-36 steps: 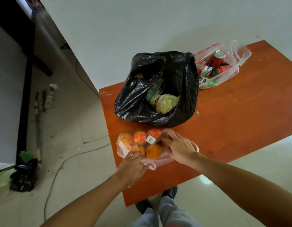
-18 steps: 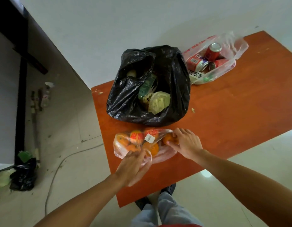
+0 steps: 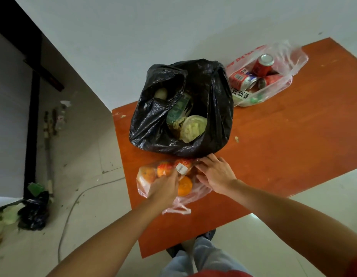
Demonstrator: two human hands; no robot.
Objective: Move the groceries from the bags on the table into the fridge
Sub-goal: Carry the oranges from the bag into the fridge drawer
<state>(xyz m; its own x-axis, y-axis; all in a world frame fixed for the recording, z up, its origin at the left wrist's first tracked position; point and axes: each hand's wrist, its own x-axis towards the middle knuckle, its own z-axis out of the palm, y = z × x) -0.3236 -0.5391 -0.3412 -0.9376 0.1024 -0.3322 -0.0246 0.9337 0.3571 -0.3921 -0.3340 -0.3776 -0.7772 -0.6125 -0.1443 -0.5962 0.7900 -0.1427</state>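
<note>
Two hands on the orange bag (image 3: 153,176), lying left-right along the table (image 3: 293,146) edge.
Left hand (image 3: 165,188) palm-down, fingers hidden; right hand (image 3: 215,173) fingers spread, flat.

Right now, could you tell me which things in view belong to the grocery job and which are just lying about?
Job: bag of oranges under both hands, left hand, right hand; black bag with cabbage; clear bag of cans.

Lying about: dark bag on the floor; cable; crumb on the table.
</note>
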